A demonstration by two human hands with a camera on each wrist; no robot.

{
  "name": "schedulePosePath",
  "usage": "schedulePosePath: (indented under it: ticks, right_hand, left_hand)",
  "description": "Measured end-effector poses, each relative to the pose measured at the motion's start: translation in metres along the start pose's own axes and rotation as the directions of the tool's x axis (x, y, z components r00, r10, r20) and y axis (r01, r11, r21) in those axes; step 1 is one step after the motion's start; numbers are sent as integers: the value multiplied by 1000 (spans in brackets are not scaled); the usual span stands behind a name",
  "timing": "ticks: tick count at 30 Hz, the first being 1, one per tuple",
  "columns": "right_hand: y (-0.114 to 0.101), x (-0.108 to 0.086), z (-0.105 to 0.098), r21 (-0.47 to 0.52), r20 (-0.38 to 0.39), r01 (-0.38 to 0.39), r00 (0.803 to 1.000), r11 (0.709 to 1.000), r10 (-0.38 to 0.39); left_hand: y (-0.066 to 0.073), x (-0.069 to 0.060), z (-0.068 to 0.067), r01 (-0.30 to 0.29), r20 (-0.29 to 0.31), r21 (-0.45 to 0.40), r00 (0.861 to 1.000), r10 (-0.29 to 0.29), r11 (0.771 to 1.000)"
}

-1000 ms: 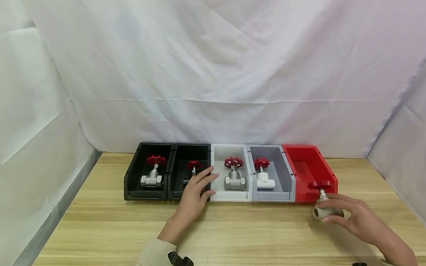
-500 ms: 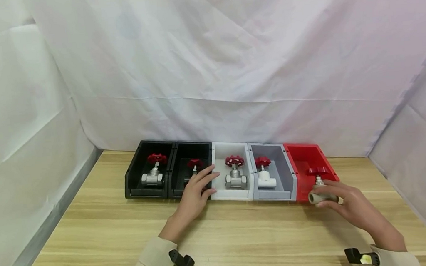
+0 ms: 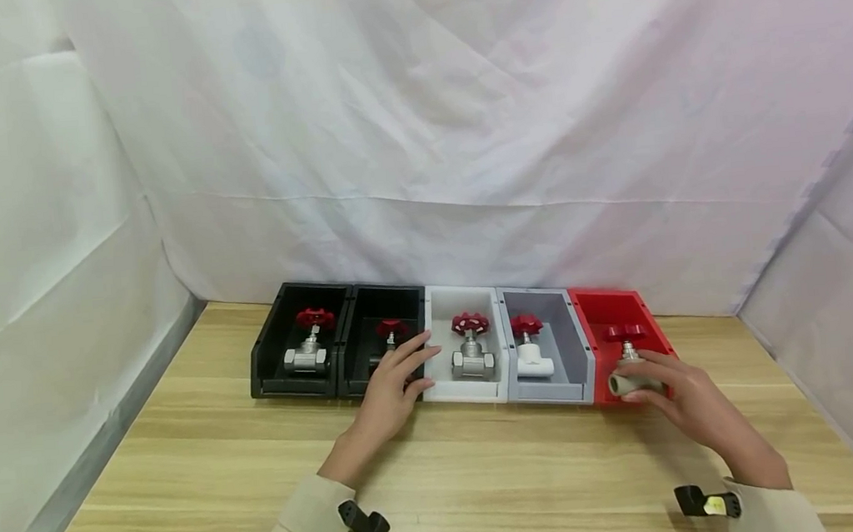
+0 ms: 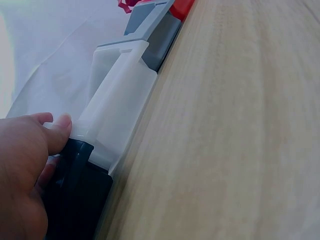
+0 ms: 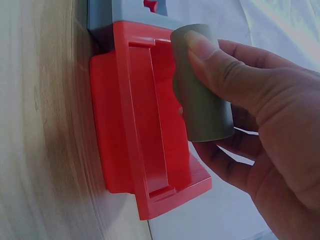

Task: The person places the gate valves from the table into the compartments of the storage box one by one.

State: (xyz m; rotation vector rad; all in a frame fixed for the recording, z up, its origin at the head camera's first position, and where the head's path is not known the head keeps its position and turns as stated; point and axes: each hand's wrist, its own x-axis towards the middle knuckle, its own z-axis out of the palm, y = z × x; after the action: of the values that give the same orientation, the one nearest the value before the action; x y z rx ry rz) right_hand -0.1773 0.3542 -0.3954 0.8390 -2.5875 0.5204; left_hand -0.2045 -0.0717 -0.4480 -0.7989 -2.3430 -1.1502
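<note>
My right hand (image 3: 696,405) holds a grey-green pipe valve with a red handwheel (image 3: 625,332) over the front of the red bin (image 3: 601,309). In the right wrist view, the thumb presses the valve's tubular body (image 5: 207,107), with other fingers behind it. My left hand (image 3: 384,393) rests at the seam of the second black bin (image 3: 371,301) and the white bin (image 3: 450,297), fingers loosely extended. The left wrist view shows its thumb at the white bin's rim (image 4: 82,131). It partly hides a dark valve with a red handwheel (image 3: 390,327).
A metal valve (image 3: 306,357) stands in the far-left black bin (image 3: 272,357), another metal valve (image 3: 472,361) in the white bin. The grey bin (image 3: 563,334) holds a white valve (image 3: 532,360). The bins adjoin in one row on a wooden table (image 3: 443,482); white cloth (image 3: 461,130) hangs behind.
My right hand has carried the grey-green valve forward and slightly left, from in front of the red bin to over its front part. The left hand has stayed in place.
</note>
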Motion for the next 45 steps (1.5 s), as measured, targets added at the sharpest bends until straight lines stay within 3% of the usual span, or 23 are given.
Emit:
schedulePosePath:
  ticks: [37, 45]
  right_hand:
    - [21, 14, 19, -69, 17, 5, 1000, 998, -4]
    - [19, 19, 22, -39, 14, 8, 1000, 999, -8]
  left_hand:
    - [-2, -1, 1, -1, -5, -3, 1000, 1, 1000]
    - [-2, -1, 1, -4, -6, 3, 1000, 4, 1000]
